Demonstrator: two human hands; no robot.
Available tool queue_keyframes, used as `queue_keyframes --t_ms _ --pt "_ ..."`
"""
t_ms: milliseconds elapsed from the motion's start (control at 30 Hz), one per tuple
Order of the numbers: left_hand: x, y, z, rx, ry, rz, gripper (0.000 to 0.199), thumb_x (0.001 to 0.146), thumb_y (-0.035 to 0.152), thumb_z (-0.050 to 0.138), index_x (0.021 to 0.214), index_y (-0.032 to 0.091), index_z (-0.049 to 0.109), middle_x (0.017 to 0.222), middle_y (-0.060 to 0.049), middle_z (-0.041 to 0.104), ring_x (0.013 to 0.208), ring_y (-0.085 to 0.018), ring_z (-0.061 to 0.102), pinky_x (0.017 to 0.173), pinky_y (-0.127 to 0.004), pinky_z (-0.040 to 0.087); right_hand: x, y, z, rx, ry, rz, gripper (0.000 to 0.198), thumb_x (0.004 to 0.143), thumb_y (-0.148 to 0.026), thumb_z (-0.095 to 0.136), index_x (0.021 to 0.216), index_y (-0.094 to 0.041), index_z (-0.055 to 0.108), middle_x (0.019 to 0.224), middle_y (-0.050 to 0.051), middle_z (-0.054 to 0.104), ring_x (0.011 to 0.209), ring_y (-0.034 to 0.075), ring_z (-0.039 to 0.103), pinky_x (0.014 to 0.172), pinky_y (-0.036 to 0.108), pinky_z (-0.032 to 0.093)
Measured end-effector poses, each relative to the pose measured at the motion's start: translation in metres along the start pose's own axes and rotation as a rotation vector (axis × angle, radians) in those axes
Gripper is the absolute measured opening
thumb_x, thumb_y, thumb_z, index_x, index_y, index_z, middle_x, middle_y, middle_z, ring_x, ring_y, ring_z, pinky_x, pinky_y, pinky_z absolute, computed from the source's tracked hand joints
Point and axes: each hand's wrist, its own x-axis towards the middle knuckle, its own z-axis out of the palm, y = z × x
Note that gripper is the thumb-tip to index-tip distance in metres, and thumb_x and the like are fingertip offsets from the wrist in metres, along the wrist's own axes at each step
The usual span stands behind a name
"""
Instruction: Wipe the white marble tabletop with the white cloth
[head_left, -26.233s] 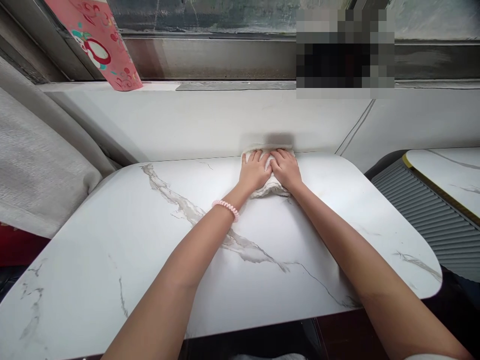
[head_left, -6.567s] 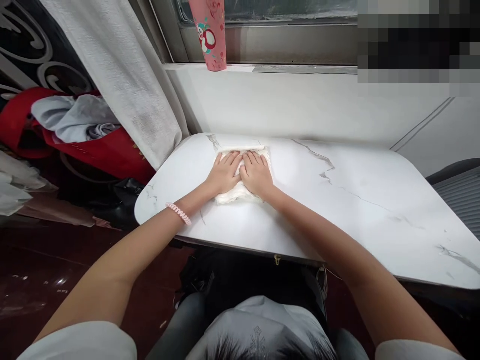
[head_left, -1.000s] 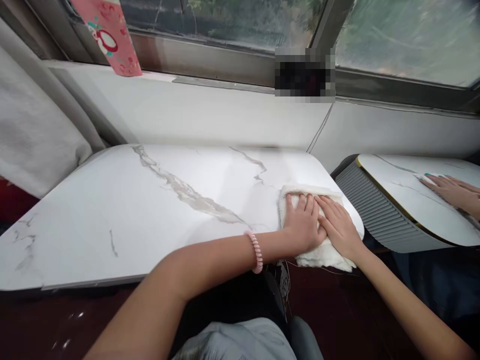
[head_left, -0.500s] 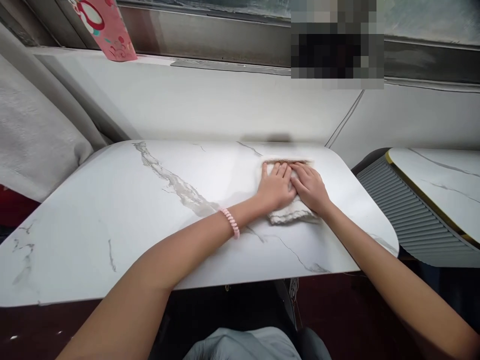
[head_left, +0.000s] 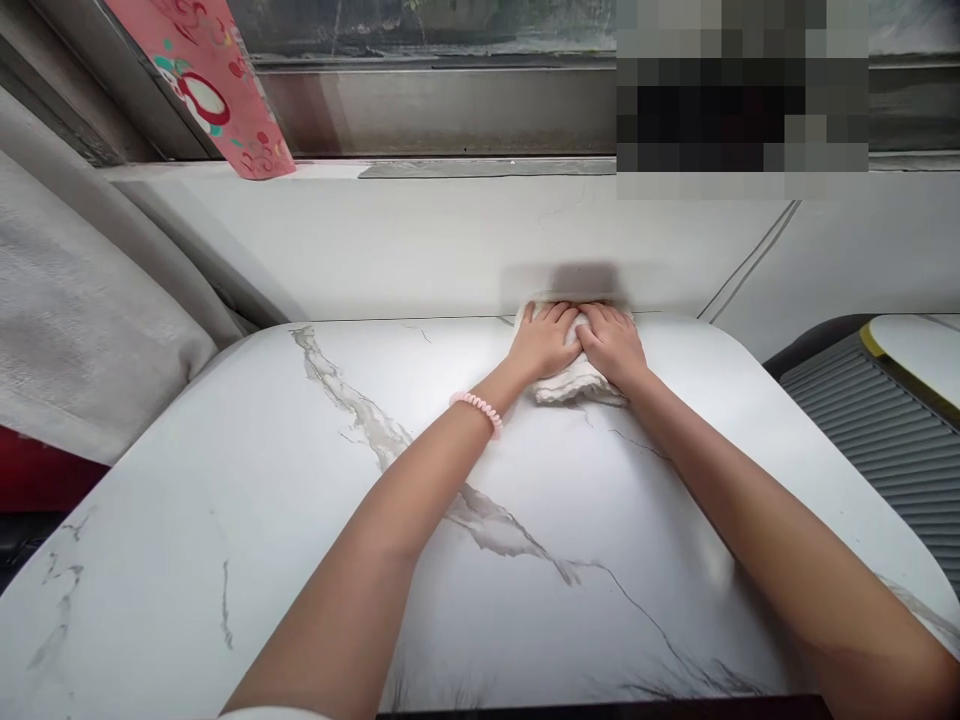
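Cream-coloured cloth (head_left: 577, 385) lay at about 12 to 1 o'clock on the marble-patterned tabletop (head_left: 225, 480), its far edge at the join with the white wall (head_left: 420, 240); whether it touched the wall was hard to tell. Half a second earlier it had sat nearer the middle, and a second earlier at the right-hand end, towards 3 o'clock. That shift brought the pressing to the back strip, probably reaching the board's far limit in that direction.

Left hand (head_left: 547, 340) and right hand (head_left: 615, 345) lay flat and open on the cloth, fingers pointing to 12, thumbs close together, neither gripping it. A pink coil bracelet (head_left: 476, 412) circled the left wrist. Grey curtain (head_left: 90, 270) hung at 10 o'clock; a ribbed grey cabinet side (head_left: 885, 430) stood towards 2.
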Motion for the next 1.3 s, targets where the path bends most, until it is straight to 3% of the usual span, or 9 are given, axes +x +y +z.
queue_keyframes --t_ms 133,267,600,867,1067,1300 --pt "-0.010 0.004 0.000 0.011 -0.010 -0.009 0.051 0.098 0.035 0.031 0.145 0.016 0.040 0.155 -0.008 0.038 0.144 -0.022 0.030 0.122 -0.050 0.008 -0.011 -0.004 -0.002 -0.021 -0.016 0.001 0.050 0.091 -0.027 0.031 0.134 -0.014 0.052 0.144 0.010 0.051 0.135 0.025 0.042 0.115 0.044 0.027" --pt "-0.041 0.010 -0.007 0.033 -0.052 -0.042 0.055 0.098 0.035 0.029 0.149 0.012 0.034 0.157 -0.010 0.033 0.146 -0.023 0.025 0.121 -0.052 0.006 -0.037 -0.021 -0.005 -0.031 -0.013 -0.024 0.052 0.091 -0.028 0.031 0.136 -0.013 0.052 0.145 0.011 0.051 0.136 0.025 0.042 0.115 0.045 0.026" --pt "-0.174 0.034 -0.037 0.073 -0.096 -0.054 0.059 0.098 0.034 0.027 0.151 0.008 0.029 0.159 -0.013 0.027 0.148 -0.026 0.021 0.121 -0.054 0.006 -0.148 -0.098 -0.030 -0.101 -0.129 -0.094 0.055 0.096 -0.030 0.026 0.144 -0.008 0.044 0.152 0.012 0.042 0.142 0.026 0.034 0.119 0.046 0.022" --pt "-0.270 0.052 -0.058 0.162 -0.151 -0.121 0.064 0.097 0.036 0.026 0.151 0.002 0.025 0.159 -0.016 0.022 0.149 -0.031 0.016 0.119 -0.061 0.009 -0.216 -0.146 -0.042 -0.076 -0.149 -0.289 0.056 0.097 -0.031 0.025 0.144 -0.007 0.044 0.150 0.012 0.044 0.142 0.026 0.034 0.119 0.047 0.023" --pt "-0.289 0.029 -0.070 0.160 -0.138 -0.155 0.062 0.097 0.033 0.026 0.151 0.004 0.027 0.159 -0.016 0.025 0.149 -0.030 0.018 0.119 -0.060 0.009 -0.211 -0.176 -0.032 -0.045 -0.174 -0.347 0.055 0.096 -0.029 0.027 0.144 -0.007 0.043 0.150 0.014 0.044 0.141 0.028 0.033 0.119 0.047 0.020" --pt "-0.237 -0.057 -0.080 0.144 -0.173 -0.175 0.063 0.094 0.035 0.034 0.151 0.008 0.027 0.159 -0.016 0.027 0.148 -0.029 0.021 0.119 -0.058 0.009 -0.135 -0.206 0.011 0.058 -0.169 -0.228 0.054 0.095 -0.024 0.029 0.143 -0.006 0.044 0.150 0.014 0.043 0.142 0.028 0.031 0.119 0.047 0.017"
